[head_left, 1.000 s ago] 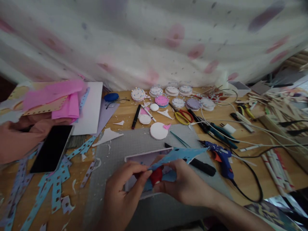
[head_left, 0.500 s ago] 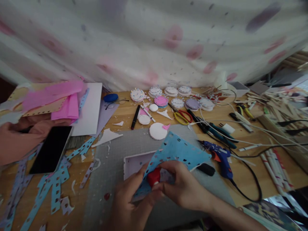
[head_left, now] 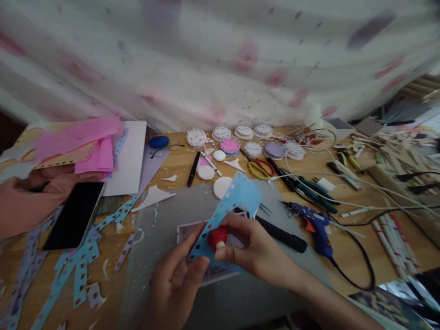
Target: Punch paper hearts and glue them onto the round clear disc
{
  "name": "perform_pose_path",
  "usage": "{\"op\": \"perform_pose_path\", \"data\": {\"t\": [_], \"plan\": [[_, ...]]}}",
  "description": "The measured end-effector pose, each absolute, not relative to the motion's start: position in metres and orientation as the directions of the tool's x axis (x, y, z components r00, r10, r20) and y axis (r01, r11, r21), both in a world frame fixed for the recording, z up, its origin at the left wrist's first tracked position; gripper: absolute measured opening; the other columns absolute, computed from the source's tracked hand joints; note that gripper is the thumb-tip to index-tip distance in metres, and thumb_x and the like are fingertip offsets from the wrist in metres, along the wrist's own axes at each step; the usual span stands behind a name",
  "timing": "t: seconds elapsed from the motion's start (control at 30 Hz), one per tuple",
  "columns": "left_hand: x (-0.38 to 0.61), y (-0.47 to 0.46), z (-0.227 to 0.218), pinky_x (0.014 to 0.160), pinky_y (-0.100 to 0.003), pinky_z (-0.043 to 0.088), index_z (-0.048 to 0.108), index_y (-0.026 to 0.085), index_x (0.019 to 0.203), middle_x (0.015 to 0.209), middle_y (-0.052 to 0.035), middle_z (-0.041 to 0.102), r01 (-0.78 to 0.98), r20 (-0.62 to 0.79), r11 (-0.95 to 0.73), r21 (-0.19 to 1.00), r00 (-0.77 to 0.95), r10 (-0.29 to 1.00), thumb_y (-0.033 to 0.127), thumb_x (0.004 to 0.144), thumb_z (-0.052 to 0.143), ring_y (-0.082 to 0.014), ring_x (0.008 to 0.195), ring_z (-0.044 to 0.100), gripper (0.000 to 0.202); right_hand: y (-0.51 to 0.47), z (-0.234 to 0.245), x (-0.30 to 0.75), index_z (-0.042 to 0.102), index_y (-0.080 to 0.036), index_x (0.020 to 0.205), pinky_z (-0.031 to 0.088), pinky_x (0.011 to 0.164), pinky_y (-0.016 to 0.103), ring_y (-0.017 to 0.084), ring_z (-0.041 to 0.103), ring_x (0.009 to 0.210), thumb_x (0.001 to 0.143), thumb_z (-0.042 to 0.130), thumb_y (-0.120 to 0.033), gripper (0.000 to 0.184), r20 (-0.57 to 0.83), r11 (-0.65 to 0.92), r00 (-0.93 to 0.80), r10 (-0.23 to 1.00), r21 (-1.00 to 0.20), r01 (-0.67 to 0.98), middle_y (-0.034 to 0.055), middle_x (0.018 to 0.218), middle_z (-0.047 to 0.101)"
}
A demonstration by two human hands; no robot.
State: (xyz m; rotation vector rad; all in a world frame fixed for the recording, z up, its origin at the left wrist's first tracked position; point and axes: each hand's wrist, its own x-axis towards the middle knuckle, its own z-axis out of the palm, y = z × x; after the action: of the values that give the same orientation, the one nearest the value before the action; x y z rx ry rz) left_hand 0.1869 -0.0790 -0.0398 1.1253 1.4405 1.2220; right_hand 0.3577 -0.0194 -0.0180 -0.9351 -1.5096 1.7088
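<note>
My right hand (head_left: 249, 245) is closed round a small red-and-white craft punch (head_left: 217, 237), set at the edge of a sheet of light blue paper (head_left: 244, 195). Holes run along that edge of the paper. My left hand (head_left: 178, 277) pinches the paper's near left corner between thumb and fingers. Beneath both hands lies a shallow white-rimmed tray (head_left: 184, 228), partly hidden by them and the paper. A black-handled tool (head_left: 283, 236) rests to the right of the paper, with its far end covered.
A grey cutting mat (head_left: 154, 256) carries paper scraps. To the right lie a blue glue gun (head_left: 318, 224) with its cord, scissors (head_left: 259, 168) and pliers (head_left: 318, 195). Several decorated discs (head_left: 229, 146) stand at the back. A phone (head_left: 74, 215) and punched blue strips (head_left: 80, 275) are leftward.
The blue paper has swung upright and leftward, uncovering more of the black-handled tool. The punch has shifted slightly left and up. My left hand has drawn a little to the left.
</note>
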Motion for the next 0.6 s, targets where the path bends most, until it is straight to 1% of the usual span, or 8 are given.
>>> {"op": "perform_pose_path", "data": {"t": [0.07,0.1,0.17,0.27,0.33,0.4,0.47,0.6], "plan": [[0.18,-0.08,-0.04,0.066,-0.021,0.061,0.078,0.023,0.103,0.087,-0.0033,0.081,0.21,-0.04,0.072,0.975,-0.152,0.988,0.04,0.084,0.068,-0.02,0.075,0.077,0.028,-0.021,-0.016,0.362,0.061,-0.018,0.085,0.046,0.074,0.026,0.015,0.056,0.077,0.083,0.073,-0.04,0.025,-0.094,-0.097,-0.52,0.849,-0.995,0.021,0.0,0.08,0.061],[0.177,-0.081,-0.041,0.058,-0.019,0.06,0.08,0.022,0.098,0.077,-0.0021,0.08,0.275,-0.011,0.047,0.96,-0.13,0.991,0.036,0.084,0.068,-0.0177,0.063,0.075,0.023,-0.021,-0.015,0.364,0.062,-0.018,0.088,0.046,0.075,0.026,0.015,0.057,0.079,0.084,0.072,-0.039,0.024,-0.101,-0.074,-0.515,0.851,-0.995,0.073,0.0007,0.082,0.062],[0.173,-0.081,-0.041,0.048,-0.015,0.055,0.08,0.021,0.094,0.065,0.0005,0.077,0.358,0.05,-0.008,0.934,-0.106,0.993,0.03,0.084,0.067,-0.0147,0.051,0.071,0.019,-0.023,-0.014,0.37,0.063,-0.018,0.095,0.046,0.078,0.028,0.017,0.059,0.084,0.086,0.07,-0.035,0.021,-0.108,0.006,-0.504,0.857,-0.976,0.219,0.0028,0.09,0.066],[0.172,-0.081,-0.041,0.05,-0.013,0.056,0.079,0.022,0.094,0.064,0.0016,0.076,0.394,0.11,-0.046,0.918,-0.141,0.984,0.027,0.084,0.066,-0.0139,0.051,0.072,0.017,-0.025,-0.012,0.378,0.062,-0.018,0.107,0.044,0.082,0.031,0.02,0.061,0.091,0.089,0.066,-0.025,0.019,-0.159,0.136,-0.53,0.833,-0.87,0.474,0.0056,0.099,0.068],[0.172,-0.081,-0.042,0.05,-0.013,0.056,0.079,0.022,0.092,0.064,0.0016,0.076,0.398,0.128,-0.055,0.916,-0.159,0.979,0.028,0.084,0.066,-0.0139,0.05,0.072,0.017,-0.025,-0.011,0.381,0.061,-0.019,0.111,0.044,0.082,0.033,0.022,0.062,0.093,0.091,0.061,-0.019,0.02,-0.225,0.186,-0.557,0.799,-0.789,0.585,0.007,0.102,0.068],[0.172,-0.081,-0.044,0.05,-0.013,0.057,0.079,0.021,0.091,0.065,0.0012,0.077,0.404,0.123,-0.051,0.913,-0.155,0.98,0.03,0.084,0.066,-0.0142,0.05,0.072,0.017,-0.025,-0.011,0.381,0.06,-0.019,0.115,0.044,0.084,0.033,0.023,0.062,0.098,0.093,0.057,-0.016,0.022,-0.257,0.211,-0.58,0.773,-0.759,0.617,0.0077,0.106,0.068],[0.171,-0.081,-0.045,0.051,-0.013,0.057,0.079,0.021,0.091,0.065,0.0009,0.077,0.414,0.109,-0.04,0.91,-0.145,0.983,0.031,0.084,0.067,-0.0148,0.051,0.073,0.017,-0.025,-0.011,0.38,0.058,-0.02,0.118,0.044,0.086,0.033,0.023,0.062,0.101,0.093,0.056,-0.015,0.025,-0.247,0.214,-0.591,0.768,-0.771,0.6,0.0076,0.111,0.067],[0.168,-0.082,-0.045,0.05,-0.013,0.057,0.079,0.021,0.091,0.061,0.0013,0.075,0.42,0.098,-0.032,0.907,-0.138,0.986,0.033,0.084,0.067,-0.0149,0.05,0.072,0.018,-0.025,-0.013,0.38,0.06,-0.021,0.115,0.044,0.083,0.032,0.021,0.063,0.096,0.092,0.061,-0.022,0.022,-0.232,0.144,-0.552,0.801,-0.82,0.554,0.0055,0.105,0.069]]}}
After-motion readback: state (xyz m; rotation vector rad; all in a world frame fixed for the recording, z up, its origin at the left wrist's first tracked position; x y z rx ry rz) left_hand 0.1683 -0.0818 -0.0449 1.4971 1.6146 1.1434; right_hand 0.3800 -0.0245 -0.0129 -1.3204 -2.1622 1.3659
